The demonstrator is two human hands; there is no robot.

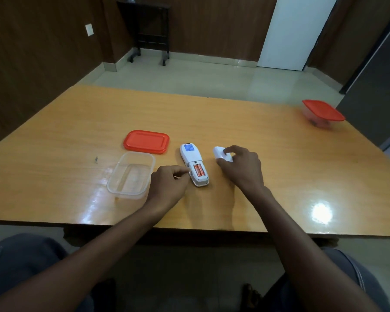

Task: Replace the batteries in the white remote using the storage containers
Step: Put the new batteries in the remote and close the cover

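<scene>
Centre of the frame: white remote [193,163] lying face down on the wooden surface [234,122], back cover off, two orange batteries [199,170] side by side in the open compartment at its lower end, blue label near its upper end. Just left of the compartment: left hand [168,188], fingers curled, fingertips [186,171] at the remote's edge beside the batteries; cannot tell whether anything is pinched between them. Right of the remote, slightly apart from it: right hand [241,168] resting over the white battery cover [220,152], fingers bent down around it, thumb at its lower side, gripping it against the surface. Left of centre: clear open container [131,174], nothing visible inside, with its red lid [146,141] lying flat just above it in the frame. Far upper right, near the surface's edge and well apart from everything else: second container [322,113], closed with a red lid, contents too blurred to make out. Bottom of the frame: both forearms reaching in, grey trousers at the lower corners.
</scene>
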